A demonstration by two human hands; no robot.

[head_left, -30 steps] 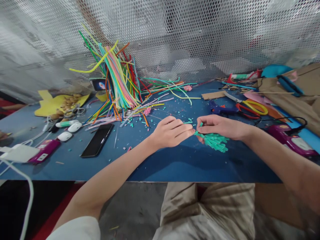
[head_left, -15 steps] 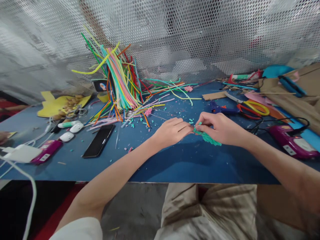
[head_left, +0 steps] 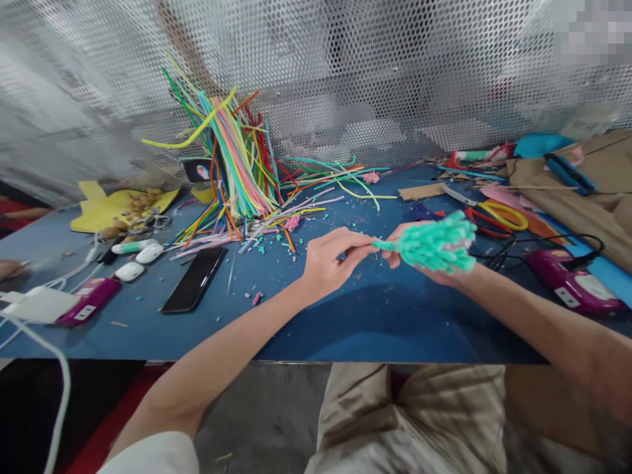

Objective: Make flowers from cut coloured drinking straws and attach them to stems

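A teal fuzzy bundle (head_left: 434, 242), made of many short pipe-cleaner pieces, lies across my right hand (head_left: 395, 257), its full end pointing right. That hand is under and behind it, and most of its fingers are hidden by the bundle. My left hand (head_left: 332, 262) pinches the thin stem end on the left between thumb and fingers. Small teal and pink clippings are scattered over the blue table (head_left: 306, 332) beyond and left of my hands.
Colourful pipe cleaners (head_left: 237, 164) stand back left, with loose ones beside them. A black phone (head_left: 194, 280) and white chargers are left. Scissors (head_left: 503, 215), a blue glue gun, cardboard and a purple power strip (head_left: 573, 280) are right. A person's hand shows at the far left edge.
The teal bundle has been raised and turned, so its full end now shows above my right hand. My right hand has shifted underneath it, and my left hand has rotated at the stem.
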